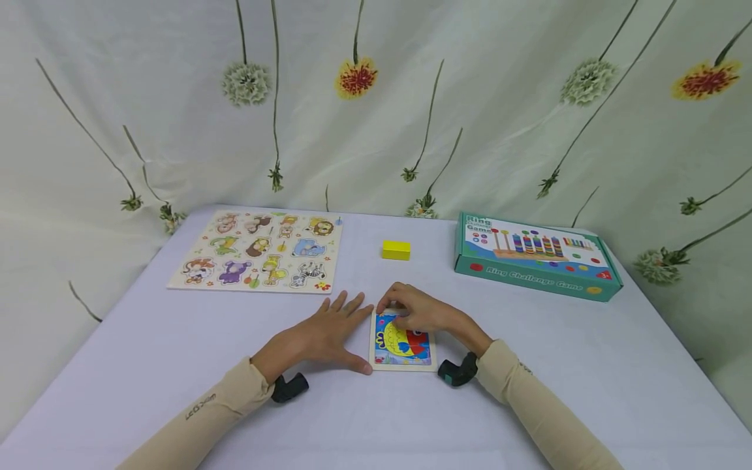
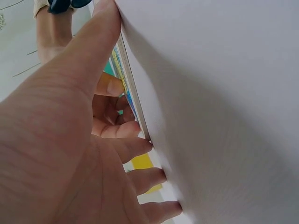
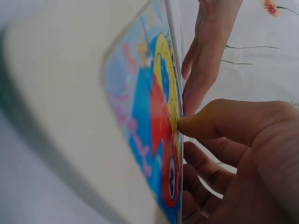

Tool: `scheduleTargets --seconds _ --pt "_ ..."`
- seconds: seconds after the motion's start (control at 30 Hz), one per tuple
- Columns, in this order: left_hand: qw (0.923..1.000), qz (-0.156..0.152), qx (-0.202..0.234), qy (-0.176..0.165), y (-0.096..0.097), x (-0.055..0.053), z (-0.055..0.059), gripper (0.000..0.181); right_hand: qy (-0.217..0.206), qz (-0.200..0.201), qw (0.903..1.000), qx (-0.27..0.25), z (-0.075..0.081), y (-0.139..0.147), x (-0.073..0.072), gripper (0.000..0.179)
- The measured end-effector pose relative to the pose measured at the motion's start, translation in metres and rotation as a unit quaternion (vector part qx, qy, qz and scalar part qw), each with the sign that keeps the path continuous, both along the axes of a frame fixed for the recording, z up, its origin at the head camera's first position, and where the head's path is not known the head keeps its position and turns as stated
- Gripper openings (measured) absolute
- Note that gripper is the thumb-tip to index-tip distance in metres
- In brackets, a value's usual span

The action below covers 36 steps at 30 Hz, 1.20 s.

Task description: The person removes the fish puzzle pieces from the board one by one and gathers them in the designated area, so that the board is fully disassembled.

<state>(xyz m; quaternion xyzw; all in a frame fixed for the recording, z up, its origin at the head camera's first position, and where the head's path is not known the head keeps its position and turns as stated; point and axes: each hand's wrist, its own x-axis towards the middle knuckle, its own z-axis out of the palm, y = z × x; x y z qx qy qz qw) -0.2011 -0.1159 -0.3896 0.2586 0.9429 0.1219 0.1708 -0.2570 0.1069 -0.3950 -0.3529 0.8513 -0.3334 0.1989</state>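
Observation:
A small fish puzzle (image 1: 405, 346) lies flat on the table, its yellow and red fish on a blue ground inside a pale frame. My left hand (image 1: 326, 336) is spread along its left side, thumb by the near left corner and index finger by the far left one. My right hand (image 1: 420, 310) arches over the far part of the puzzle. In the right wrist view its thumb (image 3: 210, 121) presses on the fish's yellow body, while the curled fingers (image 3: 205, 170) reach the board's far edge, partly hidden behind it.
A yellow block (image 1: 396, 250) stands beyond the puzzle. At the back left lies a wooden animal puzzle board (image 1: 279, 228); at the back right, a green Ring Challenge Game box (image 1: 534, 258). A flowered curtain (image 1: 376, 143) hangs behind the white-covered table (image 1: 376, 424).

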Motion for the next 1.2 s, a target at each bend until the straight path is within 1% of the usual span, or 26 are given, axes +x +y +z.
scheduleTargets --seconds 0.17,0.43,0.93,1.2 --pt "1.0 -0.002 -0.001 0.0 -0.0005 -0.0001 -0.0004 0.108 0.003 -0.009 1.0 0.002 -0.0001 0.0006 -0.0002 0.024" --pt "1.0 -0.002 -0.004 0.0 -0.0014 -0.0002 0.0003 0.109 -0.004 -0.005 0.9998 -0.017 -0.0004 0.0002 -0.0012 0.028" --pt "1.0 0.001 -0.005 -0.004 0.0003 0.0005 0.0013 0.108 -0.013 -0.008 0.9998 -0.013 -0.0009 0.0005 -0.0004 0.027" --pt "1.0 0.002 -0.009 -0.001 -0.0006 0.0004 0.001 0.108 -0.02 -0.009 0.9995 -0.021 -0.0021 0.0001 -0.0018 0.027"
